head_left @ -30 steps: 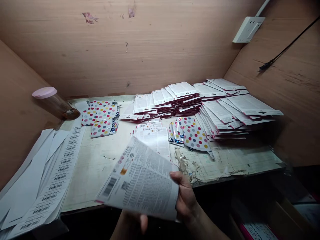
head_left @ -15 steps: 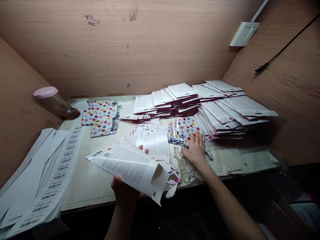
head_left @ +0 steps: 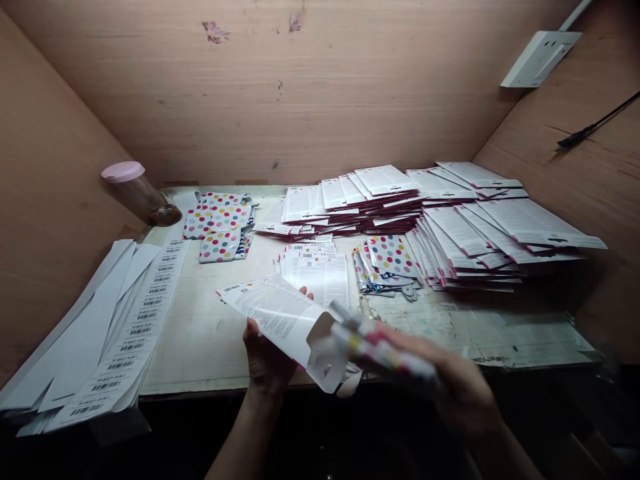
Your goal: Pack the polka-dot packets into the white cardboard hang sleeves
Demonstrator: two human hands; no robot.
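My left hand (head_left: pixel 270 353) grips a flat white printed carton (head_left: pixel 280 317), bowed so that its flap end gapes towards the right. My right hand (head_left: pixel 455 373), smeared by motion, holds a polka-dot packet (head_left: pixel 385 347) just right of that open end. Packet and carton appear close together; whether they touch I cannot tell. Behind the carton, several flat printed cartons (head_left: pixel 325 273) lie on the table. More polka-dot packets (head_left: pixel 393 257) lie in a small pile beyond my right hand.
Stacks of white cartons (head_left: pixel 385 180) fill the back and right of the table (head_left: pixel 200 333). Another polka-dot pile (head_left: pixel 225 220) lies at the back left, near a pink-lidded bottle (head_left: pixel 145 193). Barcode label sheets (head_left: pixel 127 340) cover the left edge. Wooden panels surround the table.
My right hand has lifted a polka-dot packet off the pile and brought it towards the carton's open end. My left hand still holds the carton. The view has shifted slightly.
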